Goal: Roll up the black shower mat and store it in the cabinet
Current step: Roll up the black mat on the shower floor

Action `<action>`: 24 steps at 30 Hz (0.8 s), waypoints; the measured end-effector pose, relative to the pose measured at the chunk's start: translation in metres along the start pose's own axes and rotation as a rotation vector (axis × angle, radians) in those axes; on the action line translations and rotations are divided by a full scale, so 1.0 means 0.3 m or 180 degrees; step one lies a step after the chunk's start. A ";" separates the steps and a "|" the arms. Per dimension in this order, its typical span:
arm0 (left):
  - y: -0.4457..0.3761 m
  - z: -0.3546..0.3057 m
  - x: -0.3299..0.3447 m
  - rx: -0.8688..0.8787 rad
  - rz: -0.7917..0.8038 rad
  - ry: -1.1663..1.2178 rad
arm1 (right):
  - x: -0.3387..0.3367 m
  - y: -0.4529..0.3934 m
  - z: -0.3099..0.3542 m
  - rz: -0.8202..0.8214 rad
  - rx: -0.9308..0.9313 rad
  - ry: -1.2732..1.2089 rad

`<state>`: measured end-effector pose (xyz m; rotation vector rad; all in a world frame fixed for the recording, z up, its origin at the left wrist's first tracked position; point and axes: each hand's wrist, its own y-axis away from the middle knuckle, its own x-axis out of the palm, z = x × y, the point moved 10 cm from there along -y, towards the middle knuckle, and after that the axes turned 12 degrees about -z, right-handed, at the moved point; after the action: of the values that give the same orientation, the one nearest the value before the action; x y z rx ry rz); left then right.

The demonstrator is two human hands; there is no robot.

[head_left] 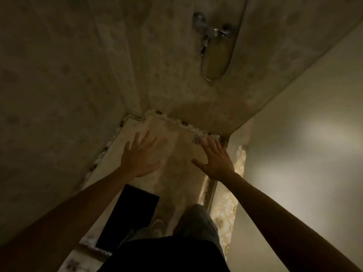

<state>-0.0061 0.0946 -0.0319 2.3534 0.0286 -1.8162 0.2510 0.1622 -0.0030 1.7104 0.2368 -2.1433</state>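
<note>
Dark shirt and knee sit closest, w/ black mat (128,214) flat on shower floor (176,173) by left foot. Left hand (140,157) and right hand (217,160) hover ahead, fingers spread, empty. Best approach: crouch, pinch mat's near short edge, roll tight & even.

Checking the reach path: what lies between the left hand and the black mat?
In the head view, only bare beige shower floor and the person's own left forearm separate the open left hand from the black mat, lying flat below it.
</note>
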 end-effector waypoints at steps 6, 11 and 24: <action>-0.025 0.148 0.086 -0.0770 0.0109 -0.0096 | 0.134 -0.277 0.021 0.0632 -0.0810 0.0171; 0.047 0.189 0.144 -0.1779 0.0286 0.0128 | 0.186 -0.508 0.095 0.1044 -0.1732 0.0281; 0.417 0.361 0.250 -0.3953 -0.0525 0.0710 | 0.474 -0.721 0.662 0.1886 -0.3709 0.0800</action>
<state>-0.0758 -0.0511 -0.1153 1.5833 1.0507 -0.9977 -0.0397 0.2594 -0.1152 1.0932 0.7499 -0.9672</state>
